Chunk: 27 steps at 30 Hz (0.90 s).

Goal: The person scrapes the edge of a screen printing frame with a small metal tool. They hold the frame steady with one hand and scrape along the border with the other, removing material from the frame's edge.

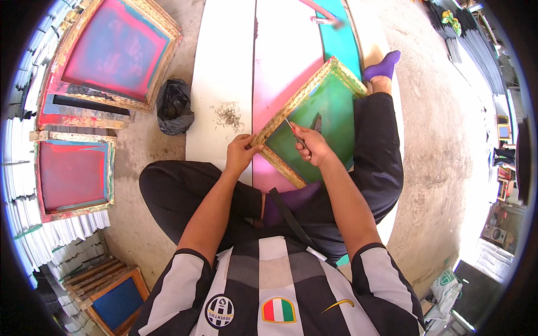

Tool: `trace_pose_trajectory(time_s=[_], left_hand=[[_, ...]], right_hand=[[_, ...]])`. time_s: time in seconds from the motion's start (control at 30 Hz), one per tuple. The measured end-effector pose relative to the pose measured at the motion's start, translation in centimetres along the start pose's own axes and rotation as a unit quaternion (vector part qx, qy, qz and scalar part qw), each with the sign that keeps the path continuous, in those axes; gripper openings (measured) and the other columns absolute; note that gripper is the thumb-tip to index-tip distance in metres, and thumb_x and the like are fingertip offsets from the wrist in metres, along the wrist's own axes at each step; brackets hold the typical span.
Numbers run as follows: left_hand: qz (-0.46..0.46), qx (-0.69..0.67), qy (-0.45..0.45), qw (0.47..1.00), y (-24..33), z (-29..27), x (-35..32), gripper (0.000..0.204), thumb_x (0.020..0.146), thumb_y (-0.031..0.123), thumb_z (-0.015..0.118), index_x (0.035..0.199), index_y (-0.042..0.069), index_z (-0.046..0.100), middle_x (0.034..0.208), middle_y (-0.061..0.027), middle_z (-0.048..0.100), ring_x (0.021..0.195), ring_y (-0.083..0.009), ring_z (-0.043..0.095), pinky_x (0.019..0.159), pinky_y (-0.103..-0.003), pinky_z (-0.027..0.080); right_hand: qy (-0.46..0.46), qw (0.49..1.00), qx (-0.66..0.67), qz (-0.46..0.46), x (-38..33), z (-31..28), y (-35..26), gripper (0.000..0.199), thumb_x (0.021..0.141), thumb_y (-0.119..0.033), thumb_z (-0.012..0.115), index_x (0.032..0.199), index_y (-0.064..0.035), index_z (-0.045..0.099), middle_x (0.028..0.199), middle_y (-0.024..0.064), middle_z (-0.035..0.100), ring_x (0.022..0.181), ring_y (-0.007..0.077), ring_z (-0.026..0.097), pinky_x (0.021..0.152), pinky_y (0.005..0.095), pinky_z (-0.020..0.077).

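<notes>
A wooden screen-printing frame (284, 109) with green mesh (336, 115) rests at a slant across my lap and the boards. My left hand (241, 155) pinches its left corner between thumb and fingers. Closed over the mesh, my right hand (312, 144) grips a slim tool with a red handle (292, 129) and a thin metal shaft, seemingly a screwdriver. The shaft's tip is at the frame's wooden edge. A dark shape (318, 121), perhaps pliers, shows beside my right fingers; I cannot tell if it is held. Thin dark bits like staples (228, 116) lie heaped on the white board.
A black plastic bag (175, 106) sits left of the boards. Further left stand a large pink-blue screen frame (157, 84) and a smaller one (112, 173). A blue-panelled frame (143, 281) leans at lower left. My purple-socked foot (382, 66) lies beyond the frame's right corner.
</notes>
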<state>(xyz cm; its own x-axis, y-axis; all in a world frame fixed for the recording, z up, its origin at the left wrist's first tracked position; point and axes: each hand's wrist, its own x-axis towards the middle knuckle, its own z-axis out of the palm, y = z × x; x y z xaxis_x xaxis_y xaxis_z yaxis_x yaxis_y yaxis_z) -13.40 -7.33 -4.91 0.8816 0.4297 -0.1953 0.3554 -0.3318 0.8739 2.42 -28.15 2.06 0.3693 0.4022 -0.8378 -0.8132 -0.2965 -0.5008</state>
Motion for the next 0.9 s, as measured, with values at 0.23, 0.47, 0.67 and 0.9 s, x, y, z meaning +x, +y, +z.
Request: trace_pose_trajectory(time_s=[0.23,0.47,0.67,0.9], left_hand=[[-0.017,-0.013,-0.004,1.000,0.4,0.1,-0.1,0.052,0.080,0.029,0.086,0.122,0.002,0.072,0.116,-0.0165,0.070,0.100,-0.0250,0.068,0.087,-0.034,0.054],[-0.018,-0.006,0.000,1.000,0.5,0.0,-0.1,0.051,0.080,0.030,0.085,0.122,0.002,0.073,0.115,-0.0164,0.071,0.099,-0.0258,0.069,0.086,-0.034,0.054],[-0.011,-0.021,-0.003,1.000,-0.1,0.2,0.1,0.052,0.079,0.030,0.086,0.121,0.003,0.073,0.116,-0.0160,0.070,0.099,-0.0255,0.069,0.086,-0.034,0.054],[-0.020,-0.029,-0.002,0.999,0.5,0.0,-0.1,0.052,0.079,0.029,0.086,0.121,0.001,0.072,0.115,-0.0159,0.070,0.098,-0.0242,0.068,0.085,-0.033,0.054]], right_hand=[[0.205,0.809,-0.437,-0.334,1.8,-1.2,4.0,0.039,0.101,-0.032,0.056,0.140,-0.0252,0.061,0.112,0.0205,0.072,0.093,0.0415,0.070,0.086,0.0501,0.0553],[0.226,0.801,-0.496,-0.247,-0.8,1.5,2.0,0.036,0.101,-0.030,0.056,0.136,-0.0275,0.064,0.107,0.0225,0.071,0.100,0.0450,0.067,0.090,0.0536,0.0533],[0.221,0.771,-0.571,-0.174,-2.5,3.5,0.2,0.037,0.102,-0.029,0.053,0.137,-0.0262,0.062,0.104,0.0224,0.072,0.099,0.0452,0.068,0.088,0.0543,0.0538],[0.230,0.772,-0.568,-0.168,-2.5,3.5,0.1,0.039,0.102,-0.030,0.051,0.140,-0.0273,0.060,0.100,0.0227,0.073,0.097,0.0449,0.069,0.087,0.0542,0.0543]])
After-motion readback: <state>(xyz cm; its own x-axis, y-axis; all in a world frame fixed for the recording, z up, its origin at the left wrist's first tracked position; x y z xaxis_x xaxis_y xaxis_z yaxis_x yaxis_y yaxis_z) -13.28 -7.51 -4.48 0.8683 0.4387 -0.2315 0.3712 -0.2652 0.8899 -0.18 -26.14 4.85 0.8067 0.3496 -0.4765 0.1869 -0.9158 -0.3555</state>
